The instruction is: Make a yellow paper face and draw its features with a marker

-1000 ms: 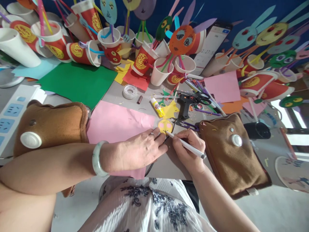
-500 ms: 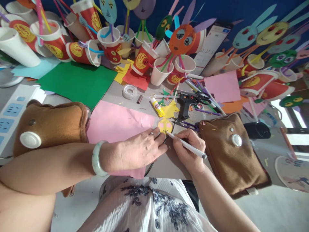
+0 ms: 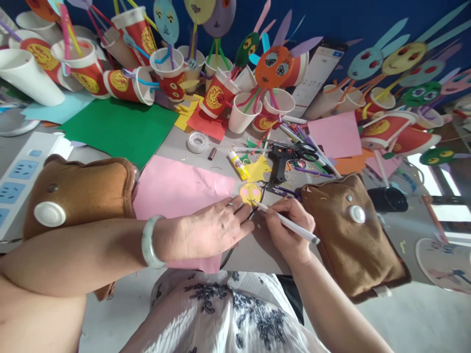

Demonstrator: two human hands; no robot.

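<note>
Now the right hand (image 3: pixel 290 239) grips 1 white marker (image 3: pixel 300 230).

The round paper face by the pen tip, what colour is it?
The paper face is yellow, with pink and dark markings; it shows best in the head view.

Rests left hand (image 3: pixel 213 228) palm down just inside near edge of table (image 3: pixel 254 258), fingers extended, close together. Curls right hand (image 3: pixel 291 241) beside it, thumb and fingertips pinched. Lays left forearm (image 3: pixel 106 245) roughly along near edge; slants right forearm (image 3: pixel 338 301) across it.
</note>
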